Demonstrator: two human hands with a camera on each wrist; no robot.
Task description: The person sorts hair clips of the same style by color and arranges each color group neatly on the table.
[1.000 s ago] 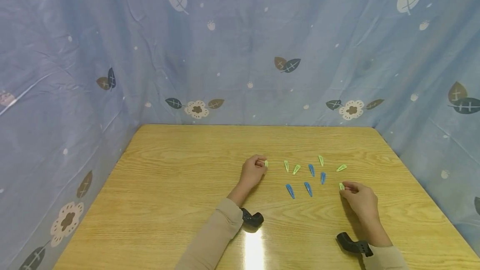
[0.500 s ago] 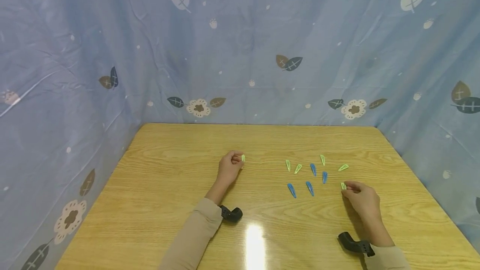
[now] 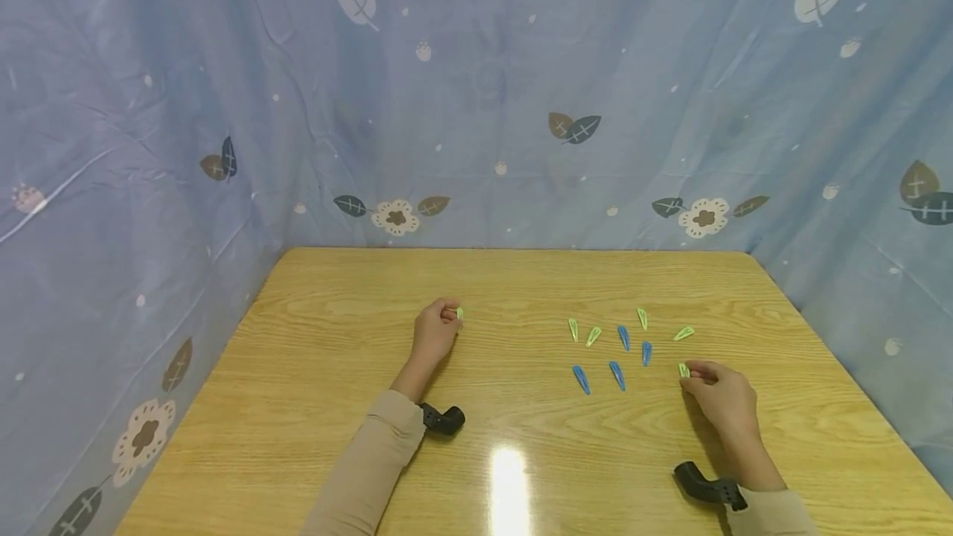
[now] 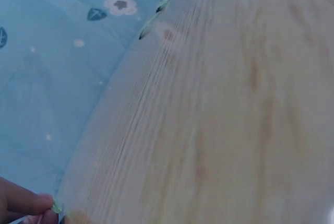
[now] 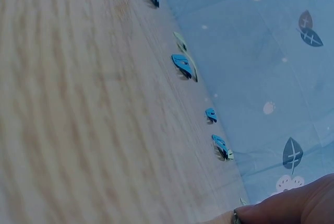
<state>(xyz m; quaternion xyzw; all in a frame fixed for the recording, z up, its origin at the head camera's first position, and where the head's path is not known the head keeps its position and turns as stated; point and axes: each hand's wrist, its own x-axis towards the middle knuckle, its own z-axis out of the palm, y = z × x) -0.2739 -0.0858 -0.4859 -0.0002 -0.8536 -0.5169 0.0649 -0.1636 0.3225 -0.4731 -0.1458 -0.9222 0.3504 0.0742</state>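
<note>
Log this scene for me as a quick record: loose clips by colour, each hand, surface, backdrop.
Loose green clips: four
Loose blue clips: four
Left hand: pinches one green clip, to the left of all the loose ones
Right hand: pinches another green clip, to the right of the blue ones
Surface: wood-grain table
Backdrop: blue cloth printed with leaves and flowers
</note>
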